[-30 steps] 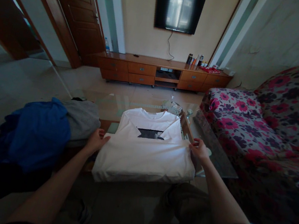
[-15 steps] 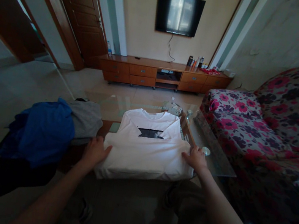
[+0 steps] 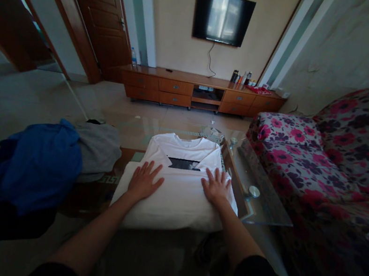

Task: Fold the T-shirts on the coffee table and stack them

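A white shirt (image 3: 174, 193) lies on the glass table, its lower part folded up over the front. The neckline points away from me, and part of a dark print shows above the fold. My left hand (image 3: 144, 181) rests flat on the left side of the folded part, fingers spread. On the right side, my right hand (image 3: 216, 186) lies flat in the same way, its fingers apart. Neither hand grips the cloth.
A heap of clothes, with a blue garment (image 3: 44, 165) and a grey one (image 3: 97, 149), sits at the table's left. The glass table (image 3: 264, 209) has its right edge near a flowered sofa (image 3: 310, 155). Beyond stand a wooden TV cabinet (image 3: 175, 88) and a wall-mounted television (image 3: 223, 18).
Both hands have left the shirt's side edges and moved inward onto the folded part, fingers now spread flat. The view has shifted slightly.
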`<action>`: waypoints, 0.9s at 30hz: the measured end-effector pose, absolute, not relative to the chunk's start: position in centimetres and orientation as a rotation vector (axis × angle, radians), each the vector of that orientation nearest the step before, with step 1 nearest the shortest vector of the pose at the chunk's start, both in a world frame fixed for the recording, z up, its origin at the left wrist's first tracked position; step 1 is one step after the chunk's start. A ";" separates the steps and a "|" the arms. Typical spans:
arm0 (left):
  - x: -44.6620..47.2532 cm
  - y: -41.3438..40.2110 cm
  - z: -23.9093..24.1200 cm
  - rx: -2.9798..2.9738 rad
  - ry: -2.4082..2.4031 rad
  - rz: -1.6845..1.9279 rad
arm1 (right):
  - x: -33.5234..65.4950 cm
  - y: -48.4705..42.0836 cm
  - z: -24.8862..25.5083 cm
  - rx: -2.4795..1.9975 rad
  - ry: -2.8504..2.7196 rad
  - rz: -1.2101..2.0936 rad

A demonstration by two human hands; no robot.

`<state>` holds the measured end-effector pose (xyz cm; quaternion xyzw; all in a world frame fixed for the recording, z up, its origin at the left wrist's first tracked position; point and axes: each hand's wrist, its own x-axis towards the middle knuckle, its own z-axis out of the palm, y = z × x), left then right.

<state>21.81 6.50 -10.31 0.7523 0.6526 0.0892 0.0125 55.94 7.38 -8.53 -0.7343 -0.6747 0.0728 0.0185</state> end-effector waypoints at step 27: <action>19.1 7.6 -8.3 2.301 2.188 0.344 | 60.0 10.7 -7.1 -2.323 -1.918 0.266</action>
